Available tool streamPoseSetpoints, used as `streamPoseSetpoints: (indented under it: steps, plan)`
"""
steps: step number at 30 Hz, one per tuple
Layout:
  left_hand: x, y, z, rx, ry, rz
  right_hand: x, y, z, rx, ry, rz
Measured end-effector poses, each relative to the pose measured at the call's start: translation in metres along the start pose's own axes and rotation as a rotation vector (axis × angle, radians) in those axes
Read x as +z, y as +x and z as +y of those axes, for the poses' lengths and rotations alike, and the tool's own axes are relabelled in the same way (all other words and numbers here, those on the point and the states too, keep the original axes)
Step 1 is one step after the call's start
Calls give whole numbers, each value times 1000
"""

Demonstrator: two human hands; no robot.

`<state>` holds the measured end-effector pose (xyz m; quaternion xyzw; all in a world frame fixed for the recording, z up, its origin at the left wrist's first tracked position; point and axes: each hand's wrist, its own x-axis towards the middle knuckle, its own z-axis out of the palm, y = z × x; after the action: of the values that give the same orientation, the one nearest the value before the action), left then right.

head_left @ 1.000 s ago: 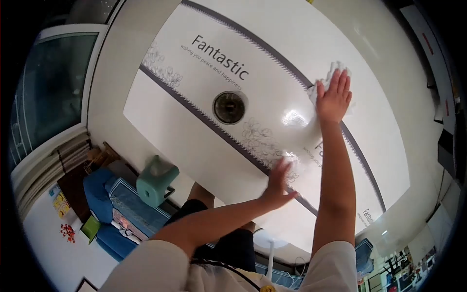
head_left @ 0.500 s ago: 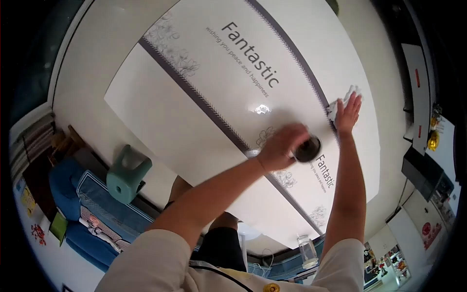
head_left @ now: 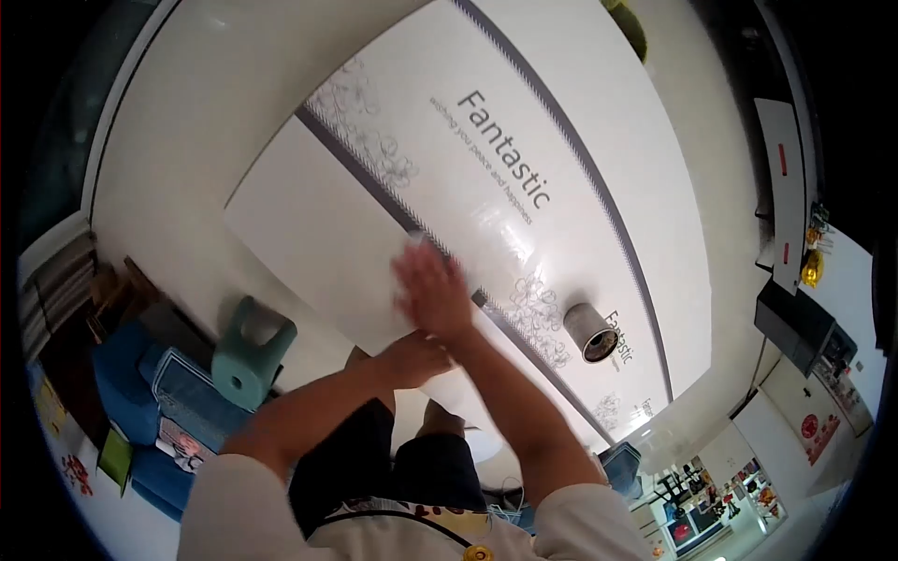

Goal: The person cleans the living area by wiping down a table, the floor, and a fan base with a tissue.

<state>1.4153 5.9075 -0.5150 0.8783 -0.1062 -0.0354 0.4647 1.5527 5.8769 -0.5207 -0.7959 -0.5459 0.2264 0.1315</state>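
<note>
While the right hand [head_left: 435,288] seems mid-pass above the surface [head_left: 290,210], fingers extended, its hold and the left hand's [head_left: 416,360] finger opening are unclear; moving right calls for avoiding the can [head_left: 589,329], at near right.

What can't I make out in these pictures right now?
All in the head view:
- Anything under the right hand: covered by it, and blurred.
- Whether the left hand grips the right wrist: blurred, overlapping.
- What's inside the canister: too dark.
- The green thing's whole shape: cut by the top edge.

Blurred fingers [head_left: 433,280]; glare mid-table; dark, warped edges.
</note>
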Motion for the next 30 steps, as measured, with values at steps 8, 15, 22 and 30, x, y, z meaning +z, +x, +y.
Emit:
streamPoseSetpoints:
  steps: [8,15,22,30]
  plan:
    - [-215,-12,-94,-674,546,146,-33,-18,113,498,-80,401]
    - [-215,53,-110,-1448,116,55,-94,66,224,1169,-185,625]
    - [-232,72,-113,-1578,127,-300,-78,247,35,159,10,244]
    - [-238,83,-110,-1631,127,-361,-109,93,245,529,30,541]
